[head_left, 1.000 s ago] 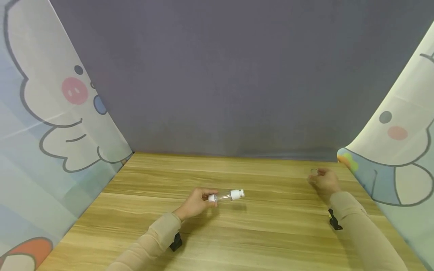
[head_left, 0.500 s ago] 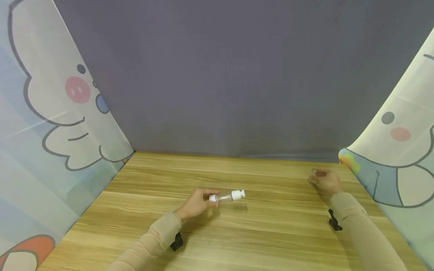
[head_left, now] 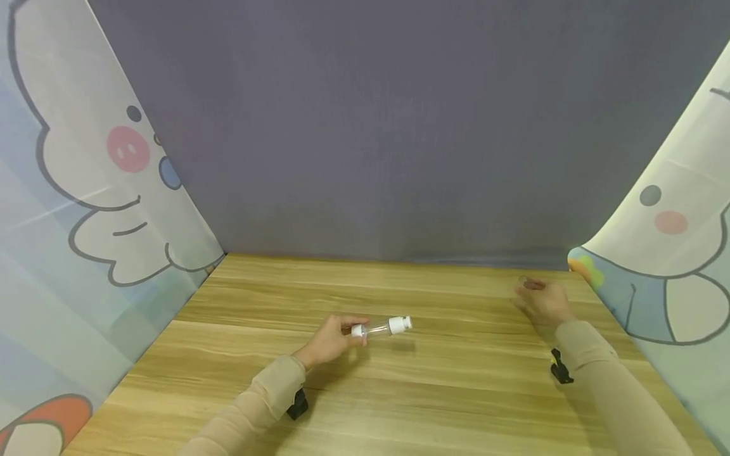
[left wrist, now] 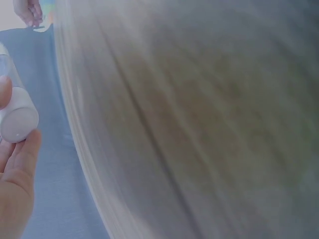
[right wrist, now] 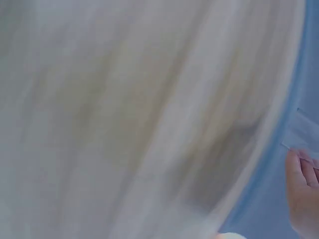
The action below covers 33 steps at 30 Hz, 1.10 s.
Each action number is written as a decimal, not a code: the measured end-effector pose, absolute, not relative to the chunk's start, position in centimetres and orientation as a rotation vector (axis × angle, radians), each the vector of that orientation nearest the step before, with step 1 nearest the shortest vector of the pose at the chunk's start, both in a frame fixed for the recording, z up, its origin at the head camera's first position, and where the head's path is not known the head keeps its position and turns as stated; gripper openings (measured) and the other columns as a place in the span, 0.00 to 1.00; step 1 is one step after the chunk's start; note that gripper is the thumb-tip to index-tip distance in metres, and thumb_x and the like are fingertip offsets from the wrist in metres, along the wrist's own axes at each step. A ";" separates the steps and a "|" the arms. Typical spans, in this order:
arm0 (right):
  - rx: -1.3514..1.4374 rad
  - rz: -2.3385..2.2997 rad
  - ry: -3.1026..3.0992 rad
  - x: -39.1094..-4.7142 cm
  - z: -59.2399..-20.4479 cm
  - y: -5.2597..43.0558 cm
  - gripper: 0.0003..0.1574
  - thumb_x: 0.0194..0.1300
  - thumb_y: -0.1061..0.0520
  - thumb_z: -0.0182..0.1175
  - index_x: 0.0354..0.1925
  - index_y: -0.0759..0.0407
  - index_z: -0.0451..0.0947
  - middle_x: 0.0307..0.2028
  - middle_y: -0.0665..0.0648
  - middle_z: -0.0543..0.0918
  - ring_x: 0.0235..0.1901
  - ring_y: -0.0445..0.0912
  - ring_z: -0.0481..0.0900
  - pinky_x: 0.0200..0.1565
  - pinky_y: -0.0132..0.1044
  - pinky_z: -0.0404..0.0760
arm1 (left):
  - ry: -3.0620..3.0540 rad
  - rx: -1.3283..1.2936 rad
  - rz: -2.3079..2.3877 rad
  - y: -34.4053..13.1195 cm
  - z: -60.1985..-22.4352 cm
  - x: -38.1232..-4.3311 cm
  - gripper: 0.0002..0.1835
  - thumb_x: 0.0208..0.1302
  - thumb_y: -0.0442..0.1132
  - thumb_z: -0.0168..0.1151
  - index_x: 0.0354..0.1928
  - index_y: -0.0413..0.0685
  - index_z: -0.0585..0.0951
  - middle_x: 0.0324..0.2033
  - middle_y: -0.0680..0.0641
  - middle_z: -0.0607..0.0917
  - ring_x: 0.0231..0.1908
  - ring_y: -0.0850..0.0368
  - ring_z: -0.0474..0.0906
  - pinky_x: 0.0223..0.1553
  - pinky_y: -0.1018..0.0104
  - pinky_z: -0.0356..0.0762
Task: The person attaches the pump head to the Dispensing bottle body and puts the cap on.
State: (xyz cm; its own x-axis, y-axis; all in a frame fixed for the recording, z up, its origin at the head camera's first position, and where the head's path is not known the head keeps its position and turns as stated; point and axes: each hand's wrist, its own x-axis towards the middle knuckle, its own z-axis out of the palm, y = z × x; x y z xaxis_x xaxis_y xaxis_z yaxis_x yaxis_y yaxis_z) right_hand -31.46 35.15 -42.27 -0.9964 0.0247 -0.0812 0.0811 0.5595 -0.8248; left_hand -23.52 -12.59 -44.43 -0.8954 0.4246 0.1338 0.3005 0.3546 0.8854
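Observation:
Around its white base, my left hand [head_left: 332, 342] grips a small clear pump bottle [head_left: 377, 330] with a white head. The bottle lies sideways above the table, head pointing right. In the left wrist view its round white base [left wrist: 20, 122] faces the camera, between thumb and fingers. Far to the right, my right hand [head_left: 549, 303] pinches a clear, thin-walled piece [head_left: 522, 282] that looks like a transparent cap. In the right wrist view this see-through piece [right wrist: 303, 130] stands above the fingertips; its full shape is hard to make out.
A wood-grain table [head_left: 433, 392] spreads under both hands. Behind it hangs a dark grey curtain [head_left: 376, 126]. Cloths printed with cartoon figures stand as side walls, one on the left [head_left: 51, 285] and one on the right [head_left: 701, 253]. Black wrist mounts sit under both sleeves.
My right hand has shifted slightly up and left with the clear piece, which sits at a different angle. The left hand and the bottle stay almost as they were.

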 end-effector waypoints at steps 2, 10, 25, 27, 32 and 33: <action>0.065 -1.442 2.723 -31.6 -41.6 34.8 0.45 0.77 0.49 0.53 0.70 0.83 0.50 0.69 0.79 0.59 0.68 0.73 0.58 0.67 0.61 0.63 | 2.479 0.671 1.591 -12.6 -44.4 -23.5 0.23 0.62 0.30 0.69 0.58 0.28 0.79 0.58 0.29 0.78 0.55 0.35 0.78 0.56 0.49 0.79; -0.033 -1.467 2.806 -31.4 -39.2 32.6 0.47 0.76 0.46 0.56 0.72 0.80 0.52 0.68 0.78 0.63 0.67 0.71 0.62 0.65 0.61 0.67 | 2.466 0.670 1.607 -12.5 -44.1 -23.6 0.23 0.62 0.29 0.69 0.58 0.27 0.78 0.57 0.29 0.79 0.54 0.35 0.79 0.55 0.50 0.81; -0.187 -1.734 2.560 -29.0 -37.2 26.3 0.47 0.74 0.45 0.59 0.75 0.70 0.53 0.69 0.72 0.66 0.69 0.63 0.63 0.69 0.56 0.63 | 2.487 0.624 1.626 -12.2 -44.3 -23.6 0.24 0.62 0.30 0.69 0.58 0.27 0.78 0.57 0.30 0.79 0.55 0.34 0.79 0.53 0.54 0.82; -0.211 -1.758 2.544 -28.8 -37.0 25.6 0.47 0.74 0.45 0.59 0.75 0.70 0.54 0.69 0.71 0.67 0.69 0.62 0.64 0.69 0.55 0.64 | 2.493 0.625 1.629 -12.3 -44.4 -23.7 0.23 0.62 0.30 0.69 0.58 0.28 0.78 0.57 0.29 0.79 0.54 0.34 0.79 0.53 0.54 0.82; -0.195 -1.854 2.443 -28.2 -36.9 24.2 0.48 0.73 0.46 0.61 0.76 0.67 0.52 0.70 0.69 0.65 0.69 0.59 0.64 0.68 0.45 0.68 | 2.489 0.610 1.651 -12.1 -44.3 -23.6 0.23 0.61 0.29 0.69 0.58 0.28 0.78 0.57 0.30 0.79 0.52 0.37 0.81 0.51 0.56 0.83; -0.188 -1.875 2.415 -28.0 -36.9 23.9 0.48 0.73 0.46 0.61 0.77 0.67 0.51 0.71 0.69 0.64 0.70 0.59 0.63 0.68 0.43 0.69 | 2.493 0.607 1.654 -12.0 -44.3 -23.5 0.23 0.61 0.29 0.69 0.58 0.27 0.78 0.56 0.30 0.80 0.52 0.38 0.81 0.50 0.57 0.84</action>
State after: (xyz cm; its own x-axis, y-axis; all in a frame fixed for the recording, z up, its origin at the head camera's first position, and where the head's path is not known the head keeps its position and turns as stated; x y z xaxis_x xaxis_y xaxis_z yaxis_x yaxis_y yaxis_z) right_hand -27.99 23.91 -36.89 -0.9894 -0.1445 0.0131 -0.0485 0.2446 -0.9684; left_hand -23.54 -12.05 -44.25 -0.9171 0.3725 0.1423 0.2759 0.3353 0.9008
